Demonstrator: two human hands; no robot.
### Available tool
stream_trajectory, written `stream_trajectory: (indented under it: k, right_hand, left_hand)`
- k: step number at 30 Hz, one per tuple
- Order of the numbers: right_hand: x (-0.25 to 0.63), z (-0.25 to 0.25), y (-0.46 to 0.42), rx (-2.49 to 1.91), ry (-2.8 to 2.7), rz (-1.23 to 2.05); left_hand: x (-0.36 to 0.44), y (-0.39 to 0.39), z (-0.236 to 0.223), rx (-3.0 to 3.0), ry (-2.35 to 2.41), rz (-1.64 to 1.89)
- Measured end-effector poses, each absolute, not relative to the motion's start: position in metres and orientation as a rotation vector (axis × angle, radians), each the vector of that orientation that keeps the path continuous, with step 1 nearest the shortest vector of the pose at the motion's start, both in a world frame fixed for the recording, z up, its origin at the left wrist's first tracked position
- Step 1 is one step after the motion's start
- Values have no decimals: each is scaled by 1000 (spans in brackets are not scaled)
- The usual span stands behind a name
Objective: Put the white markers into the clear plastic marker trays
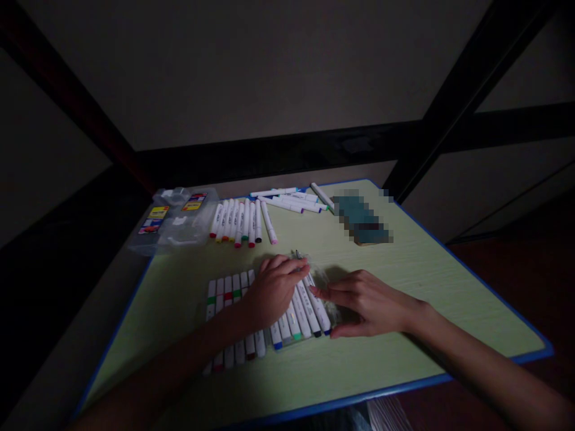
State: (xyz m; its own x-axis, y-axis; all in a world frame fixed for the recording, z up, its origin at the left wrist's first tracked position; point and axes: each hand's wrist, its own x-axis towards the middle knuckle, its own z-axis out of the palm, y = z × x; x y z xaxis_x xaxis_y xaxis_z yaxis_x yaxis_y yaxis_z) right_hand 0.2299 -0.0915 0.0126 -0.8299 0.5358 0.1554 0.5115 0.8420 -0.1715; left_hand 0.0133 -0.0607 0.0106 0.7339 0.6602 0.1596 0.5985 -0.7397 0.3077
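My left hand [275, 291] lies over a row of white markers [287, 323], palm down. Its fingers are stretched toward the row's upper right end and cover the upper parts of several markers. My right hand [365, 303] is at the row's right side, thumb and fingers apart. Its fingertips touch the rightmost marker [318, 305], while the thumb is by that marker's dark blue end. Clear plastic [330, 278] shows beneath and beside these markers. Left of my left hand, another row of markers [229, 323] with coloured bands is partly hidden by my forearm.
A clear plastic case [179, 221] with bright labels sits at the table's far left. Several markers [240, 221] lie beside it, and a loose pile of markers [291, 200] is at the back. A blurred teal object [362, 218] lies right. Blue edging [494, 290] borders the table.
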Motion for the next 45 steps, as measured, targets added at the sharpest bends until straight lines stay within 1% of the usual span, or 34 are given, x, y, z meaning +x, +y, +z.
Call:
stream_trajectory:
  k: [7,15,20,25,45]
  right_hand:
    - [229,17,-91,-784,-2840,141]
    - [230,5,-88,-748,-2786,129]
    - [231,2,-86,-729,-2782,102]
    - [232,3,-88,-710,-2726,47]
    - [228,-2,-88,-581,-2741,32]
  left_hand:
    - [12,-61,13,2696,993,367]
    - [12,-59,4,2669,933,550]
    - [12,-59,4,2661,910,596]
    - [11,-61,2,2615,971,679]
    - [11,-58,4,2502,1018,609]
